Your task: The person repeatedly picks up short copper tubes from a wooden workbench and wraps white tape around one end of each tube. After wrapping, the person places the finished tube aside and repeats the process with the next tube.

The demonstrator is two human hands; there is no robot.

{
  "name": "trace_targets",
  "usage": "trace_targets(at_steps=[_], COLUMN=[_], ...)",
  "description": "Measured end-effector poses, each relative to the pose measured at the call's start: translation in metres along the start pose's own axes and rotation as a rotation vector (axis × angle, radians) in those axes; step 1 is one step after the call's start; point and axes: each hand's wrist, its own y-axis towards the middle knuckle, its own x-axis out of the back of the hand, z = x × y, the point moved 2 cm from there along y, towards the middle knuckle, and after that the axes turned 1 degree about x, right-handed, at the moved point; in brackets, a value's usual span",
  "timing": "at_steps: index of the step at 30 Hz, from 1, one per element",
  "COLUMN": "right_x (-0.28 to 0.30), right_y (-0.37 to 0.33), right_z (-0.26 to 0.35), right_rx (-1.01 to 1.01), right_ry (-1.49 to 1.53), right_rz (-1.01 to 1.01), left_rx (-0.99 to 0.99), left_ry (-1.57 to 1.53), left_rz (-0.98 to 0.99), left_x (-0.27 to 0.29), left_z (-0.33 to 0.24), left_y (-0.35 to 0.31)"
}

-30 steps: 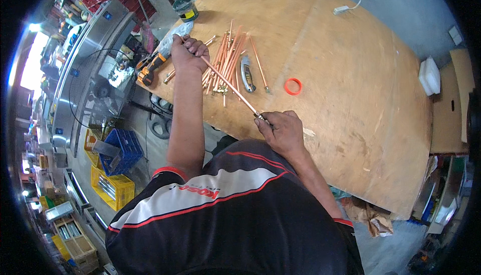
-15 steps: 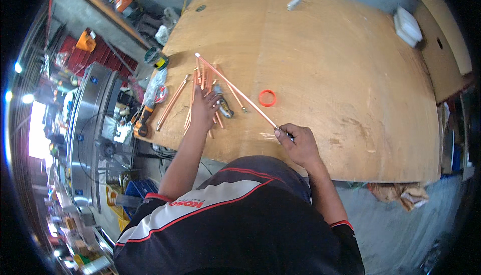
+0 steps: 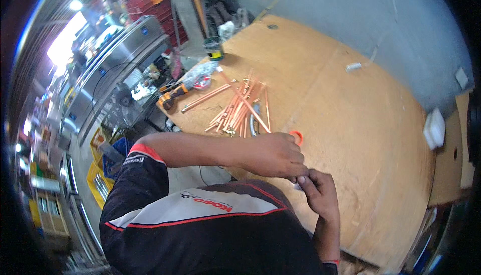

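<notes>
A long copper tube (image 3: 245,100) slants from the pile toward my hands, its far end pale; its near end is hidden. My left hand (image 3: 280,155) lies across it, fingers closed against the right fingertips, and what they pinch is hidden. My right hand (image 3: 320,192) is closed around the tube's near end, thumb on top; a small pale bit shows under the fingers. Beyond the left forearm lies a heap of copper tubes (image 3: 231,109), several with brass-coloured fittings. A grey-handled tool (image 3: 254,120) is partly covered there. An orange-red ring (image 3: 296,137) sits just beyond my left hand.
The wooden table (image 3: 350,124) carries an orange-and-black power tool (image 3: 173,94), a plastic bag (image 3: 200,72) and a dark tub (image 3: 214,48) on its left side. A white plug (image 3: 353,67) lies near the wall. White foam blocks (image 3: 434,128) and cardboard (image 3: 448,165) stand right.
My left hand has moved from the tube heap across to my right hand, its fingers closing there. The view has turned and shifted, and the tube now points more steeply away.
</notes>
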Motion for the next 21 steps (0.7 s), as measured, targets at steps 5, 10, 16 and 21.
trace_targets(at_steps=[5,10,16,21], right_x=[0.014,0.062,0.103,0.109], right_y=[0.004,-0.016,-0.039,-0.037], right_z=[0.013,0.008,0.009,-0.004], right_rx=[-0.077,0.165,0.164,0.182], right_ry=[-0.122,-0.581,-0.958,-0.925], right_rz=[0.045,-0.103,-0.244,-0.224], left_rx=[0.151,0.384,0.402,0.387], left_ry=[0.119,0.177,0.182,0.125], left_rz=[0.160,0.221,0.181,0.228], left_x=[0.026,0.104,0.173,0.180], left_z=[-0.001,0.022,0.013,0.020], left_y=[-0.001,-0.035,-0.054,-0.046])
